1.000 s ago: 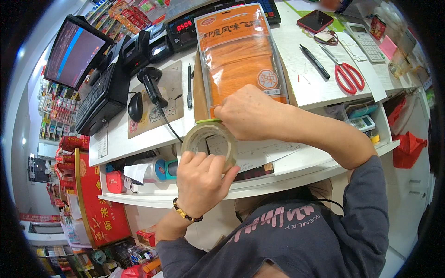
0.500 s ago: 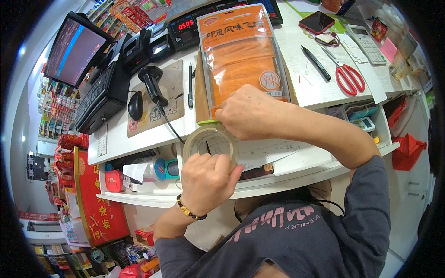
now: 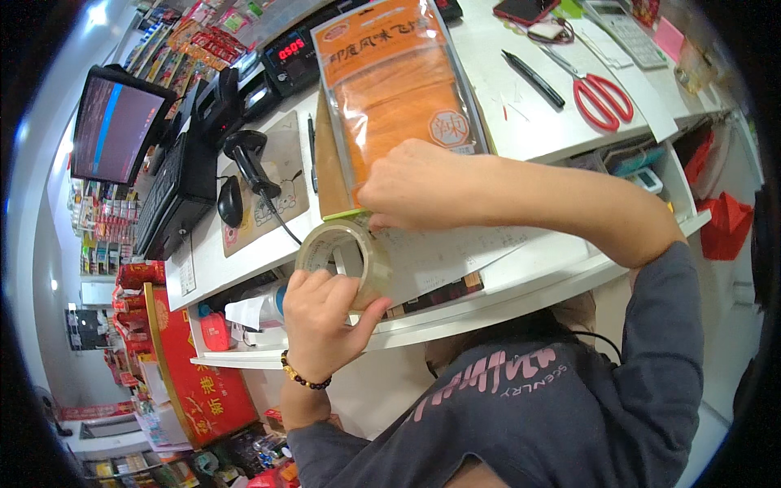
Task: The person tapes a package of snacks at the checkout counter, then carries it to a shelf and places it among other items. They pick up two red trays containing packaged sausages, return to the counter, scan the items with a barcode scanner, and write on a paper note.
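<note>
A wide roll of clear packing tape (image 3: 377, 264) hangs at the counter's front edge, above the open drawer. My left hand (image 3: 324, 317), wearing a beaded bracelet, grips its near side with the fingers through the ring. Just beyond the roll, my right hand (image 3: 419, 183) is closed against the lower edge of an orange and clear food packet (image 3: 386, 89). Whatever its fingertips pinch is hidden. Under the packet shows brown cardboard (image 3: 329, 175), with a yellow-green edge near the roll.
A barcode scanner (image 3: 252, 167), black mouse (image 3: 230, 202) and keyboard (image 3: 175, 191) stand to the left. Red-handled scissors (image 3: 604, 102), a black marker (image 3: 533, 79) and a calculator (image 3: 625, 34) lie to the right. The open drawer holds paper (image 3: 443, 252) and small items.
My left hand and the tape roll have shifted a little left, and the ring has turned, showing more of its side. My right hand stays closed at the packet's edge. The whole view has tilted.
</note>
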`<state>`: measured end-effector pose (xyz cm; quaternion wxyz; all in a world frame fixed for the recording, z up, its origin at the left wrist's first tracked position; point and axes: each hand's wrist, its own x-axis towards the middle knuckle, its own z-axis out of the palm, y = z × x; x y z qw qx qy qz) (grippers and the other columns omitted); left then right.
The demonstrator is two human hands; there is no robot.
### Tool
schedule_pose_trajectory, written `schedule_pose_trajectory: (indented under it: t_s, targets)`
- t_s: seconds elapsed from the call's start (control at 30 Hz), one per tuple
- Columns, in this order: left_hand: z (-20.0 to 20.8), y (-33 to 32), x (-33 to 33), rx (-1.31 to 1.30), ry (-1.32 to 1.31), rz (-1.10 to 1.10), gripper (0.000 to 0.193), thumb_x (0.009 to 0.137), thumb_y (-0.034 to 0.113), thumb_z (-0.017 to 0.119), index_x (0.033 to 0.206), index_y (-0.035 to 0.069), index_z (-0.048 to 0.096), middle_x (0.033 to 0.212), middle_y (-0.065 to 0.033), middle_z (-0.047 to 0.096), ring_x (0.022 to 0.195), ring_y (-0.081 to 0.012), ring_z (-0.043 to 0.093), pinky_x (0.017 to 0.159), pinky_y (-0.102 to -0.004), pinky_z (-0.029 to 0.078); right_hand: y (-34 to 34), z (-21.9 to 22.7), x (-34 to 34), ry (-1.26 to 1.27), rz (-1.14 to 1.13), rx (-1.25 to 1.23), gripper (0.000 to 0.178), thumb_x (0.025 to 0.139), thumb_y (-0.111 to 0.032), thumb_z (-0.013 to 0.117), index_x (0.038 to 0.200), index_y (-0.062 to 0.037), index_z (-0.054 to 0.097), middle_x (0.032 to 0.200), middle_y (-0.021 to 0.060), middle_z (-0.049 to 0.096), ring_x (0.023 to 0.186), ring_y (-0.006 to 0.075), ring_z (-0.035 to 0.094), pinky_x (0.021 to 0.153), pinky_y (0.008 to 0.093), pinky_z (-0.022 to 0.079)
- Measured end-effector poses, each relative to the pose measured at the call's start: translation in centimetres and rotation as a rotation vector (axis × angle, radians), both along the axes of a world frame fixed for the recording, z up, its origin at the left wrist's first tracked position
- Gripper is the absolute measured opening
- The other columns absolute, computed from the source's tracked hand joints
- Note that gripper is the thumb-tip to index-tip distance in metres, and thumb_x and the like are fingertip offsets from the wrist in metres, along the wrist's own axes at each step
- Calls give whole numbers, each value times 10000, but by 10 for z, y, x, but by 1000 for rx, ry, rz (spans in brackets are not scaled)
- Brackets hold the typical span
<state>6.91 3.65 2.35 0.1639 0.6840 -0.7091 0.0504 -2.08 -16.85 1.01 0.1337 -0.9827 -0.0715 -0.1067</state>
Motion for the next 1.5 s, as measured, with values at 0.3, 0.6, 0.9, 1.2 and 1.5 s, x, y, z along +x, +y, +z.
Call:
schedule_pose_trajectory:
  t_s: [0.3, 0.6, 0.9, 1.2, 1.5]
  targets:
    - [-2, 2, 2, 29, -14, 11, 313, 597, 204, 811, 705, 59, 556, 597, -45, 469, 580, -240, 444, 582, -342, 300, -4, 21, -11, 221, -15, 260, 377, 909, -313, 522, 860, 35, 658, 776, 223, 637, 769, 385, 627, 713, 433, 496]
    - [-4, 0, -2, 14, -14, 29, 332, 598, 194, 811, 662, 40, 524, 613, -67, 445, 590, -249, 397, 581, -338, 293, -1, 9, -17, 137, -48, -26, 239, 830, -211, 606, 789, 18, 658, 740, 207, 642, 763, 328, 656, 663, 386, 521]
    - [-4, -2, -4, 7, -58, 4, 298, 613, 184, 803, 704, 57, 549, 597, -54, 459, 575, -242, 436, 561, -343, 279, -22, 9, -80, -329, -316, -7, 211, 817, -238, 629, 851, -33, 596, 830, 117, 605, 806, 272, 612, 675, 355, 500]
    - [-5, 1, 2, -25, -25, -10, 271, 634, 190, 770, 698, 74, 533, 604, -40, 478, 590, -235, 447, 578, -344, 308, -123, -33, -184, -16, -1109, -189, 244, 827, -218, 609, 943, -4, 621, 853, 183, 599, 841, 340, 586, 736, 427, 460]
    - [-8, 8, 6, -68, 0, -9, 244, 653, 194, 757, 709, 83, 546, 622, -32, 503, 609, -217, 475, 597, -334, 339, -139, -24, -185, -125, -1122, -293, 188, 842, -164, 582, 846, 20, 546, 881, 181, 572, 802, 356, 581, 714, 427, 464]
